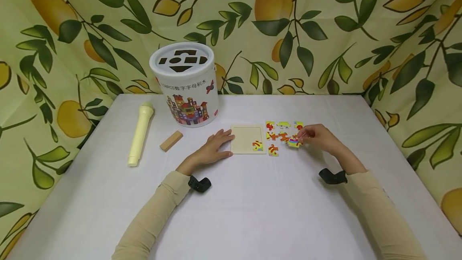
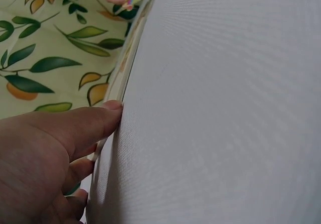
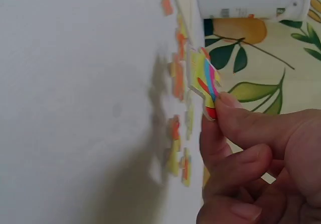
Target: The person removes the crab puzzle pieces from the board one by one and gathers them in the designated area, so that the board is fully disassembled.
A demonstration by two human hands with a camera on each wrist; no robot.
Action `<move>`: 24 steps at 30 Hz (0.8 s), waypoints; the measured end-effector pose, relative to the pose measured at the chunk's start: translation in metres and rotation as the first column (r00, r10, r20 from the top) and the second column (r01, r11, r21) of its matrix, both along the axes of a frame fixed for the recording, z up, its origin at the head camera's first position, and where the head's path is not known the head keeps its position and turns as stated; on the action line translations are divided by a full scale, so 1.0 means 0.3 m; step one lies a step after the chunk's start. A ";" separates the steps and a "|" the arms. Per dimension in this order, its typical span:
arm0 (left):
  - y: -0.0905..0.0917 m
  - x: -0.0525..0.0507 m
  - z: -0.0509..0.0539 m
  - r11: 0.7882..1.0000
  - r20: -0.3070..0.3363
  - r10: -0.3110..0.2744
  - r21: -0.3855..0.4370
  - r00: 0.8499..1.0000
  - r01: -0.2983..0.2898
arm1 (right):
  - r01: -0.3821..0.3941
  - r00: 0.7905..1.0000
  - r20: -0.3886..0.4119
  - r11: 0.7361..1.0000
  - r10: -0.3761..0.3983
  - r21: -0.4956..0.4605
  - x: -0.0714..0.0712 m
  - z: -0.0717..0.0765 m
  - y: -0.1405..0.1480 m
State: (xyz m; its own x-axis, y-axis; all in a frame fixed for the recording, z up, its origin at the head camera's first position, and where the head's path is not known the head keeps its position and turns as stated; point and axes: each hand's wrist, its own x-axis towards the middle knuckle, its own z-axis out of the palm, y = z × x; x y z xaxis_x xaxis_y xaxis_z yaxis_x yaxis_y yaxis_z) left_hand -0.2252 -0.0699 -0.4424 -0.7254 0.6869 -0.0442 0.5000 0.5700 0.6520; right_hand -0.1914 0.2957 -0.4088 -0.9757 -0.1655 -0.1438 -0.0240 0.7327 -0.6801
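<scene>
Between thumb and fingers, my right hand (image 1: 319,137) pinches a jigsaw puzzle piece (image 3: 204,78) with yellow, blue, pink and red on it, raised above the table. Below and to its left lie several loose puzzle pieces (image 1: 273,150) in red, orange and yellow. My left hand (image 1: 213,148) touches the left edge of a square wooden puzzle tray (image 1: 242,139), its thumb near the front corner and its fingers spread. In the tray's front right corner sits one yellow and red piece (image 1: 257,145). The left wrist view shows the thumb (image 2: 100,121) against the tray's edge.
A white block bucket (image 1: 187,87) with a shape-sorter lid stands at the back. Left of it lie a pale yellow toy microphone (image 1: 141,133) and a small wooden block (image 1: 171,141). A leaf-patterned curtain (image 1: 231,23) borders the white table (image 1: 252,204).
</scene>
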 end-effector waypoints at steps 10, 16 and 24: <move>-0.002 -0.005 -0.014 1.000 -0.019 -0.007 0.017 1.000 0.008 | -0.111 0.993 -0.026 0.991 0.113 0.070 0.002 -0.038 -0.031; -0.004 -0.004 -0.011 1.000 -0.019 -0.009 0.024 1.000 0.010 | -0.144 0.989 -0.012 0.985 0.146 0.092 0.007 -0.039 -0.047; -0.004 -0.005 -0.010 1.000 -0.030 -0.013 0.017 0.999 0.014 | -0.139 0.990 0.014 0.986 0.138 0.093 -0.003 -0.034 -0.066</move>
